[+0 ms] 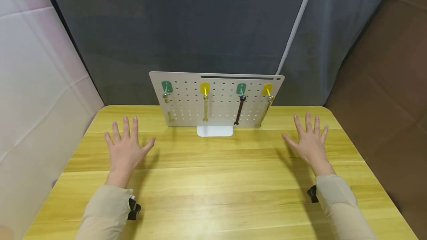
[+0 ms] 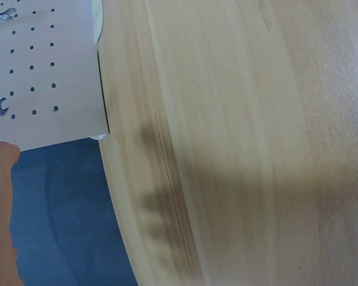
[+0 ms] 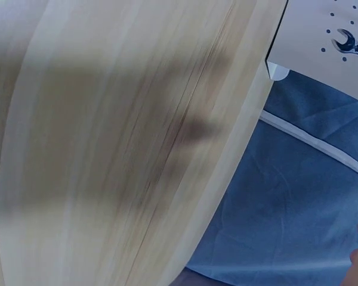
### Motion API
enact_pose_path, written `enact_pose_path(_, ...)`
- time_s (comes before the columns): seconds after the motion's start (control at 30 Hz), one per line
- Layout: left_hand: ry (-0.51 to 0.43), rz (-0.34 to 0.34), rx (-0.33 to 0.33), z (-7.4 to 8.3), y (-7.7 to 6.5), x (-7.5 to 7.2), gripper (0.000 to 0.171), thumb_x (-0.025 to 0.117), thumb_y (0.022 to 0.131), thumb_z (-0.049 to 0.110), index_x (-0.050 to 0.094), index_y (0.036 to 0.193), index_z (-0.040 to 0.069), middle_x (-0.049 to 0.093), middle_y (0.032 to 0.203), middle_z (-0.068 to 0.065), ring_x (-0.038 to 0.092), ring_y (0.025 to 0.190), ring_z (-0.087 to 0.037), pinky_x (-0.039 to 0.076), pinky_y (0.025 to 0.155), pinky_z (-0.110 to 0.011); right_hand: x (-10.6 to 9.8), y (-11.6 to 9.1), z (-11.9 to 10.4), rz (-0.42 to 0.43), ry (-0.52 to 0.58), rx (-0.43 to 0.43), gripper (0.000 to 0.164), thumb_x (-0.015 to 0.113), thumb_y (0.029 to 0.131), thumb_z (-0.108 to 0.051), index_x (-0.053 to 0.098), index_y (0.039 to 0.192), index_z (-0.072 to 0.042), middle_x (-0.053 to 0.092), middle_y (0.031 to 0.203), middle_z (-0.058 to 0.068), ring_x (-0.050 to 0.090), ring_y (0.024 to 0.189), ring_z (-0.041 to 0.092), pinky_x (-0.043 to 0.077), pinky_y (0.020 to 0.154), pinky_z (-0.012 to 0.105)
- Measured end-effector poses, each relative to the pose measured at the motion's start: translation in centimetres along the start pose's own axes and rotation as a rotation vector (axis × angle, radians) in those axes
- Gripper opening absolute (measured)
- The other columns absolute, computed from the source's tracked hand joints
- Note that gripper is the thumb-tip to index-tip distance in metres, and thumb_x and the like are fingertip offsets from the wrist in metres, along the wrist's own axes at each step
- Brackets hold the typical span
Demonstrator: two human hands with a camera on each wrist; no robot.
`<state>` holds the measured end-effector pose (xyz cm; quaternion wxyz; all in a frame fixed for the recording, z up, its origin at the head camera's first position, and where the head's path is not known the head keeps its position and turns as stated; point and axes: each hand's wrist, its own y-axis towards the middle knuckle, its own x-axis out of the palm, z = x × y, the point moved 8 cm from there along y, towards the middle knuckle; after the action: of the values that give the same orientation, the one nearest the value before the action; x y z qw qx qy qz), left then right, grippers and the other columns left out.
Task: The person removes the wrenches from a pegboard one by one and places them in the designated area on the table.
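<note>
My left hand (image 1: 125, 153) is held over the left side of the table, fingers spread and palm down, holding nothing. Over the right side, my right hand (image 1: 311, 145) has its fingers spread in the same way, with nothing in it. Between and beyond both hands stands a white pegboard (image 1: 220, 112), the thing nearest to each. Several wrenches hang from its green and yellow hooks, among them a dark-looking wrench (image 1: 239, 110) and a wrench at the right (image 1: 264, 112). In the left wrist view, part of the left hand (image 2: 1, 208) shows at the edge, near the board's corner.
The wooden table (image 1: 207, 180) has rounded far corners. A white foot (image 1: 215, 131) supports the pegboard near the back edge. Behind hangs a dark grey curtain (image 1: 186, 21) with a pale strip (image 1: 297, 25). White cloth (image 1: 43, 66) is at left, brown cloth (image 1: 390, 73) at right.
</note>
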<state>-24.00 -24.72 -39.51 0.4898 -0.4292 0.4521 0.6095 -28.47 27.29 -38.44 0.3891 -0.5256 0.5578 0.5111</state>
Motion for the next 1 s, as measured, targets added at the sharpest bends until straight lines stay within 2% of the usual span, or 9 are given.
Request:
enact_pose_path(0.37, -0.012, -0.017, -0.003, 0.0, -0.1, 0.3, 0.090, 0.041, 0.093, 0.061, 0.000, 0.154, 0.008, -0.001, 0.158, -0.026, -0.004, 0.141, -0.055, -0.005, 0.109, -0.071, 0.0, 0.1, 0.0, 0.000, 0.018, 0.007, 0.084, 0.039, 0.092, -0.066, 0.011, 0.154, -0.017, -0.003, 0.158, 0.025, -0.006, 0.143, 0.053, -0.007, 0.106, 0.074)
enact_pose_path(0.73, -0.010, -0.004, -0.006, -0.8, -0.4, 0.9, 0.090, 0.046, 0.093, 0.057, 0.002, 0.153, 0.006, 0.003, 0.157, -0.028, 0.000, 0.140, -0.057, 0.000, 0.109, -0.072, 0.3, 0.2, -0.2, -0.006, 0.039, 0.010, 0.084, 0.038, 0.093, -0.065, 0.011, 0.154, -0.016, -0.004, 0.158, 0.027, -0.008, 0.143, 0.053, -0.007, 0.107, 0.074)
enact_pose_path(0.87, -0.004, 0.004, 0.002, -0.9, -0.5, 1.0, 0.090, 0.044, 0.093, 0.058, 0.002, 0.153, 0.007, 0.004, 0.157, -0.028, 0.002, 0.140, -0.057, 0.001, 0.109, -0.072, 0.2, 0.4, -0.3, -0.013, 0.048, 0.014, 0.083, 0.038, 0.094, -0.064, 0.009, 0.154, -0.015, -0.005, 0.158, 0.027, -0.009, 0.143, 0.052, -0.008, 0.107, 0.073)
enact_pose_path(1.0, -0.041, 0.026, 0.018, -0.8, -0.4, 0.7, 0.087, 0.045, 0.095, 0.054, 0.003, 0.153, 0.005, 0.006, 0.157, -0.029, 0.004, 0.140, -0.057, 0.003, 0.109, -0.071, 0.0, 0.6, -0.5, -0.006, 0.073, 0.014, 0.081, 0.037, 0.095, -0.062, 0.009, 0.154, -0.014, -0.005, 0.158, 0.027, -0.008, 0.143, 0.052, -0.008, 0.109, 0.071)
